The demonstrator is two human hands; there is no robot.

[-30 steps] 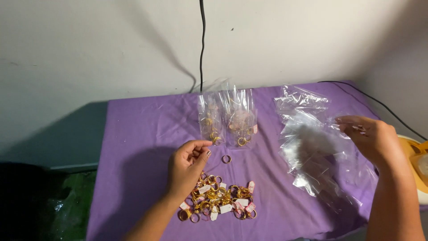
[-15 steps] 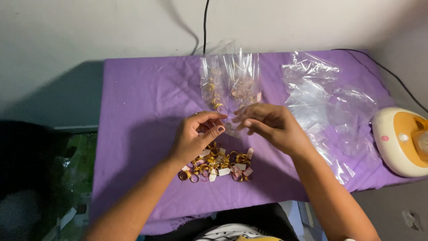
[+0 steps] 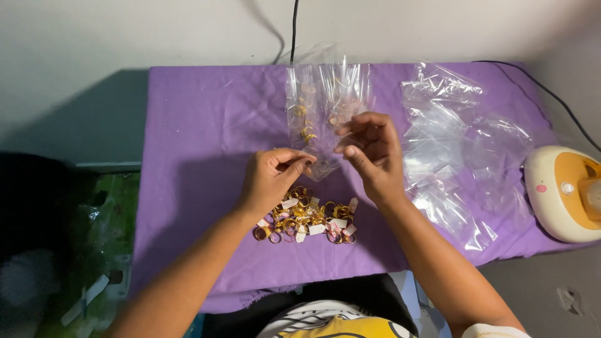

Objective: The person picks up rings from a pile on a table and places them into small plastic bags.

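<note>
Clear bag (image 3: pixel 325 164): centre frame, pinched between both hands.
Left hand (image 3: pixel 272 181): fingers closed on bag.
Right hand (image 3: pixel 369 150): fingertips gripping bag.
Risk: slippery film could slip, spilling onto gold rings (image 3: pixel 307 219).

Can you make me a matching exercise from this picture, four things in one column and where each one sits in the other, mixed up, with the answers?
Things:
1. pile of gold rings with tags
2. heap of empty clear bags
3. cream and orange device
4. small clear bag

Places:
A. off the right edge of the purple cloth
B. pinched between the left hand and right hand
C. near the front edge of the cloth, below both hands
D. spread over the right part of the cloth

Pairs: 1-C, 2-D, 3-A, 4-B
</note>
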